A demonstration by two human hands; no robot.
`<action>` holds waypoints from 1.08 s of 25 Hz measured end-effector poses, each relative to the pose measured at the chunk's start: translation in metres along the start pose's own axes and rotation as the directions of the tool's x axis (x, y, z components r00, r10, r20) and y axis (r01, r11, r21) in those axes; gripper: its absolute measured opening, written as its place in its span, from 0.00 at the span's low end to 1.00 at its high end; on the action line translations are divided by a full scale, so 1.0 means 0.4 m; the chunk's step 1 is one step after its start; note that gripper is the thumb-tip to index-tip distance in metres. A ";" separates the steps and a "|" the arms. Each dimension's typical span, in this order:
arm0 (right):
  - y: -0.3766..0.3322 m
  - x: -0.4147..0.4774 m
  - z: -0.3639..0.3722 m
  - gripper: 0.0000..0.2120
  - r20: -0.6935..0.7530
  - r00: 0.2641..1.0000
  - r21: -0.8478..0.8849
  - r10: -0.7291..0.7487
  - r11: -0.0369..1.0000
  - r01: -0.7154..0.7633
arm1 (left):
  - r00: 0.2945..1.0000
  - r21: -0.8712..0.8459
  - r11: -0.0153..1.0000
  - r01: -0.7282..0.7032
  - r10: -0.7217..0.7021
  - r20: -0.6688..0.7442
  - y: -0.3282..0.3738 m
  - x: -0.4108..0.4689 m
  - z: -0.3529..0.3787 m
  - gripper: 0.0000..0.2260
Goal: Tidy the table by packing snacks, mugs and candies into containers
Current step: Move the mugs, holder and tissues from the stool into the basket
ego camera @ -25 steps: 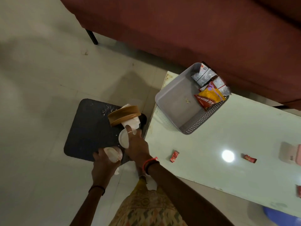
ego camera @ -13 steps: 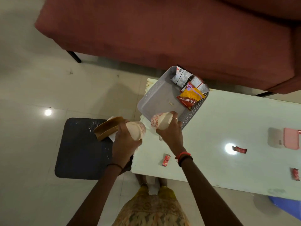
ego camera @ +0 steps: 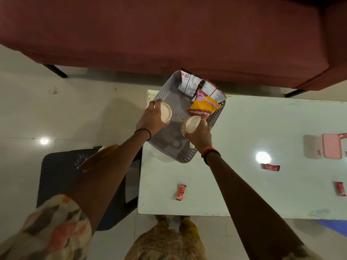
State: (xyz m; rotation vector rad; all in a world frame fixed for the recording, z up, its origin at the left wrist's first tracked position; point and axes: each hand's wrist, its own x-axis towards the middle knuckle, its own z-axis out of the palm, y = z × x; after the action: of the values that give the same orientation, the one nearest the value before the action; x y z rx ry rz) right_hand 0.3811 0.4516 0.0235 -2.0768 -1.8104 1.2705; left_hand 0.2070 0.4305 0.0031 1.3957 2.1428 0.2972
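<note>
- The left hand (ego camera: 152,117) is curled round a plain cream mug (ego camera: 166,114), held on its side with the mouth facing up toward the viewer, over the left edge of the grey basket (ego camera: 169,94).
- The right hand (ego camera: 199,133) grips a second mug (ego camera: 191,126), this one with a red floral pattern, tipped over and held above the basket's near right part. A ring shows on one finger.
- Both hands are closed on their mugs; neither mug touches the basket floor as far as I can see.
- The basket sits at the far left corner of the white table (ego camera: 244,184), partly overhanging the far edge toward the sofa (ego camera: 169,30).
- In the basket's far right corner lie the snack packets: a yellow and red packet (ego camera: 203,106) on top, with white and silver ones (ego camera: 189,83) behind it.
- Three small red candies lie loose on the table: one near the front edge (ego camera: 181,192), one to the right by the lamp glare (ego camera: 270,167), one at the right border (ego camera: 339,188).
- A pink box (ego camera: 331,148) rests near the table's right end.
- Left of the table, on the floor, stands a dark stool (ego camera: 60,171).
</note>
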 end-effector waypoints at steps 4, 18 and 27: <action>0.016 0.058 0.015 0.44 -0.001 1.000 0.012 0.021 1.000 -0.021 | 0.999 0.035 0.999 -0.040 0.039 0.031 0.000 0.077 0.048 0.39; -0.016 0.158 0.049 0.44 0.102 0.959 0.174 0.263 0.945 -0.278 | 0.985 -0.288 0.950 0.117 -0.073 0.159 0.009 0.213 0.036 0.35; -0.022 0.196 0.046 0.43 0.107 0.940 0.304 0.323 0.890 -0.340 | 0.989 -0.298 0.953 0.058 -0.014 0.145 -0.034 0.196 0.053 0.42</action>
State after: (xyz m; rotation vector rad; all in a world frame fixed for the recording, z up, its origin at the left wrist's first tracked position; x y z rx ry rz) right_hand 0.3578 0.5138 -0.0232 -2.2380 -1.1890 1.5887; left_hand 0.1847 0.4920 -0.0467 1.1653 1.9114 0.4756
